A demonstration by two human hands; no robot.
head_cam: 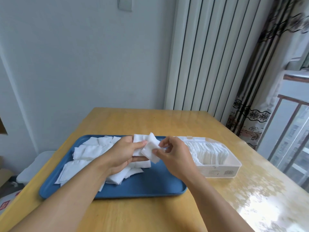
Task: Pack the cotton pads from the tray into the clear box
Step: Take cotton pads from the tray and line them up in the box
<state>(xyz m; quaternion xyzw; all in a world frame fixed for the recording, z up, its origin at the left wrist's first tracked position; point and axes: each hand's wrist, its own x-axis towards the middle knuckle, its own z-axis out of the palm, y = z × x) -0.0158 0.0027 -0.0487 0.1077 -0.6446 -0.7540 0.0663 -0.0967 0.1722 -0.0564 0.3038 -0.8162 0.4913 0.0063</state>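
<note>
A blue tray [147,183] lies on the wooden table, its left half covered with several loose white cotton pads [87,149]. Above the tray's middle my left hand [123,154] holds a small stack of pads [138,139] between thumb and fingers. My right hand [173,154] pinches the front pad [150,151] of that stack at its right edge. To the right of the tray stands the clear box [234,166], open on top, with a row of pads [209,151] standing upright inside it.
The table [150,211] reaches a wall at the back and a radiator [209,56] at the back right. A patterned curtain [260,81] and a window railing are on the right. A white stool [38,164] stands left of the table.
</note>
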